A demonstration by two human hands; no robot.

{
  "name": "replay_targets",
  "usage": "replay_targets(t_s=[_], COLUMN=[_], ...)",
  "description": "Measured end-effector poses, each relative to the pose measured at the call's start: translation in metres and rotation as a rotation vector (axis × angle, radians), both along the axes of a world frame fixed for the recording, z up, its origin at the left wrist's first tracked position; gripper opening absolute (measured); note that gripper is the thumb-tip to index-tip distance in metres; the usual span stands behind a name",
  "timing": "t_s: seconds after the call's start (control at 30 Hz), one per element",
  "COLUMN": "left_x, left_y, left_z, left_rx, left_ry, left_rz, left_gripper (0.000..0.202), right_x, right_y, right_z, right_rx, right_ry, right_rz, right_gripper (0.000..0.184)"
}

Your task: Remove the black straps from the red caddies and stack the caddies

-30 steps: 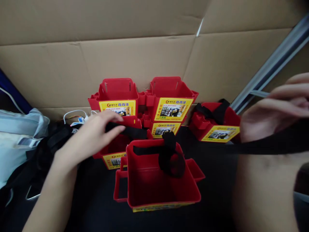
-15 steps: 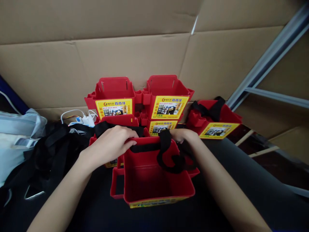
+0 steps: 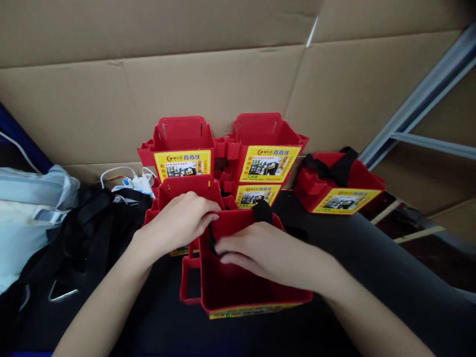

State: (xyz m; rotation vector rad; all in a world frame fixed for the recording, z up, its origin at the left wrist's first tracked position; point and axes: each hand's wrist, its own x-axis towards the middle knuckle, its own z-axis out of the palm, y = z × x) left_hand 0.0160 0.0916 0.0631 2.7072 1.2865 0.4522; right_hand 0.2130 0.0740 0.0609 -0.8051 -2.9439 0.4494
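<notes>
Red plastic ringed the action as our right hand reached inside the front box, upright on the dark table, fingertips bunched by the black strap at the back wall; blur left us unable to tell whether they pinched it. Our left hand curled its fingers narrowly at the back rim, and whether it gripped strap or rim, we couldn't tell. We judged the step to be working that strap at the wall; next, it seemed, came a need for a sure pinch and a steadied rim. Outward, we counted: one box just behind, two upper boxes at the back, one lower box under the right of those, one right-hand box set apart. Six boxes showed, with six yellow labels! Heaped black webbing on the left defied our counting.
</notes>
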Motion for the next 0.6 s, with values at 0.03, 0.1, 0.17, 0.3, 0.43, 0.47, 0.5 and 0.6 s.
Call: replay_targets(t_s=[0.03,0.1,0.17,0.3,0.43,0.47,0.5,0.6], left_x=[0.000,-0.001,0.000,0.001,0.003,0.004,0.004,0.003], left_y=[0.000,-0.001,-0.001,-0.003,-0.004,-0.005,-0.005,-0.005], left_z=[0.000,0.000,0.000,0.001,0.001,0.000,0.000,0.000], left_rx=[-0.004,-0.014,-0.007,0.033,0.029,0.026,0.025,0.037], left_ry=[-0.001,-0.010,-0.020,0.004,0.034,0.038,0.041,0.047], left_rz=[0.000,-0.015,-0.033,-0.013,0.027,0.031,0.033,0.037], left_gripper=[0.022,0.022,0.023,0.024,0.022,0.022,0.022,0.022], right_x=[0.016,0.061,0.108,0.131,0.055,0.033,0.013,-0.018], right_y=[0.009,0.031,0.050,0.050,0.005,-0.004,-0.011,-0.014], right_z=[0.006,0.019,0.031,0.045,0.029,0.019,0.009,-0.013], right_rx=[-0.186,-0.536,-0.727,-0.225,0.252,0.286,0.318,0.332], right_ry=[0.002,-0.027,0.018,0.407,0.405,0.283,0.167,-0.071], right_rz=[0.131,0.332,0.333,-0.278,-0.272,-0.234,-0.216,-0.194], right_gripper=[0.026,0.041,0.056,0.032,0.021,0.022,0.029,0.036])
